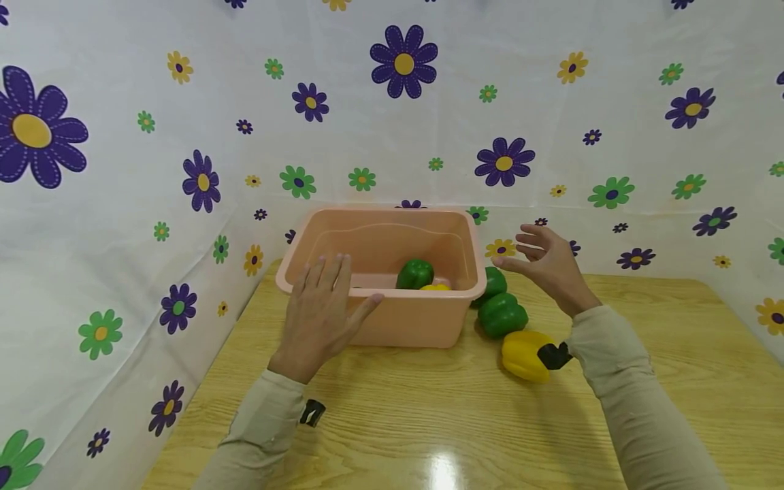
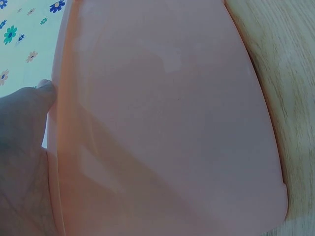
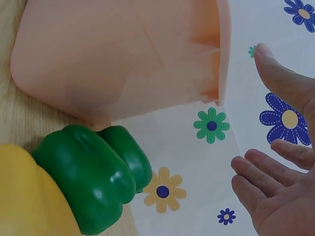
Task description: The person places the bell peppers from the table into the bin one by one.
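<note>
A peach plastic bin (image 1: 407, 323) stands on the table, with a green bell pepper (image 1: 415, 273) and part of a yellow one (image 1: 436, 288) showing inside. My left hand (image 1: 320, 320) lies flat across the bin's front rim at the left, fingers straight; in the left wrist view the thumb (image 2: 45, 93) is right at the rim. Raised beside the bin's right end, my right hand (image 1: 551, 265) holds nothing, its thumb and fingers spread apart. Below it, two green bell peppers (image 1: 502, 316) and a yellow bell pepper (image 1: 524, 356) lie in a row along the bin's right side.
Behind the bin and to the left hangs a white sheet (image 1: 343, 143) printed with purple, green and yellow flowers. The light wooden table (image 1: 392, 415) extends in front of the bin and to the right. A black strap piece (image 1: 554, 355) on the right sleeve overlaps the yellow pepper.
</note>
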`<state>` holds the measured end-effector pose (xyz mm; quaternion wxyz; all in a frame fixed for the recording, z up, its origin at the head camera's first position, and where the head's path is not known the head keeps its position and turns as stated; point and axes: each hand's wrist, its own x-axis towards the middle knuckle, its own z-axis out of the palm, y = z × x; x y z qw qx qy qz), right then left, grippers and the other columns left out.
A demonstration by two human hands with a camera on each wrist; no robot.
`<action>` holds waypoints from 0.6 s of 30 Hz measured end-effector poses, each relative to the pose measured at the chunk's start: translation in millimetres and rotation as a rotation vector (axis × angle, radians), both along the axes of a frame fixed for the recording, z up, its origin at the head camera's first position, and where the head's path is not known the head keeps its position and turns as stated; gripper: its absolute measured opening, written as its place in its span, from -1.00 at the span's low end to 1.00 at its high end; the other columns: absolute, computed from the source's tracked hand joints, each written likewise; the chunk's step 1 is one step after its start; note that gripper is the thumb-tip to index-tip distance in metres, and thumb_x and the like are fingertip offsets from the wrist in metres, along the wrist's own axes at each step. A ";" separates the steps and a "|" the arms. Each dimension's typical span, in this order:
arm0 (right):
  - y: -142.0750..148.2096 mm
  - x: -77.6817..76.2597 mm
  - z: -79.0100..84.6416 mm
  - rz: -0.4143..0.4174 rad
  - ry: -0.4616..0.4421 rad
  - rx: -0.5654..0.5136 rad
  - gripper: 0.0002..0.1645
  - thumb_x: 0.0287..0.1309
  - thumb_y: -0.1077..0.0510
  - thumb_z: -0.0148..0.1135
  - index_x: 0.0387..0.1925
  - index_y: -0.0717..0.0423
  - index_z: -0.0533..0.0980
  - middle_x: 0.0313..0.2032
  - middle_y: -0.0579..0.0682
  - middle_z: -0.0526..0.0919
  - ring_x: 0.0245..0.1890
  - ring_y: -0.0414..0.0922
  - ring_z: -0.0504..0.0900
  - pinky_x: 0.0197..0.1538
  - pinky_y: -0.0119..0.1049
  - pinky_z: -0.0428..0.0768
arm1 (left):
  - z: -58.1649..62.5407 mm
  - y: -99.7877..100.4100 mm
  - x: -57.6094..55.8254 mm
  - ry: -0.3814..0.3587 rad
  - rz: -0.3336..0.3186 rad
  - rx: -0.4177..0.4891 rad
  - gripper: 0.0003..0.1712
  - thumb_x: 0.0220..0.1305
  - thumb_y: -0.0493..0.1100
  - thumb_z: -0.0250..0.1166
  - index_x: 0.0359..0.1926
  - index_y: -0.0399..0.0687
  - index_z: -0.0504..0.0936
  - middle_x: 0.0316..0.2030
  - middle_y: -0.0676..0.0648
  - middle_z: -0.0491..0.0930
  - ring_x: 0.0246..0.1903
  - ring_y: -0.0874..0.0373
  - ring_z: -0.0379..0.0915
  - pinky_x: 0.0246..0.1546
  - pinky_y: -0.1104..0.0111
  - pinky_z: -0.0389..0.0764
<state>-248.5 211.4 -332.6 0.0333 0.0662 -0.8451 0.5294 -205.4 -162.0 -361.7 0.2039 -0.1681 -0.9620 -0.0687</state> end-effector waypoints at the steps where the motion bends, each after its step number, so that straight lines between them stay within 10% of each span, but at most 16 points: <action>1: 0.8 0.1 -0.9 -0.001 -0.007 0.008 0.17 0.14 -0.14 0.50 0.56 0.17 0.07 0.46 0.30 0.26 0.42 0.27 0.30 0.34 0.19 0.38 | -0.1 0.0 0.0 0.000 0.000 0.001 0.07 0.40 0.49 -0.03 0.52 -0.30 0.19 0.49 -0.29 0.21 0.49 -0.27 0.04 0.51 -0.08 -0.05; 18: 8.9 1.9 -24.0 -0.023 -0.131 0.085 0.28 0.07 -0.26 0.51 0.56 0.21 0.02 0.47 0.34 0.21 0.43 0.32 0.26 0.31 0.22 0.41 | -0.1 0.0 0.0 -0.012 0.002 0.003 0.07 0.41 0.50 -0.07 0.53 -0.30 0.18 0.49 -0.29 0.21 0.49 -0.28 0.02 0.50 -0.08 -0.04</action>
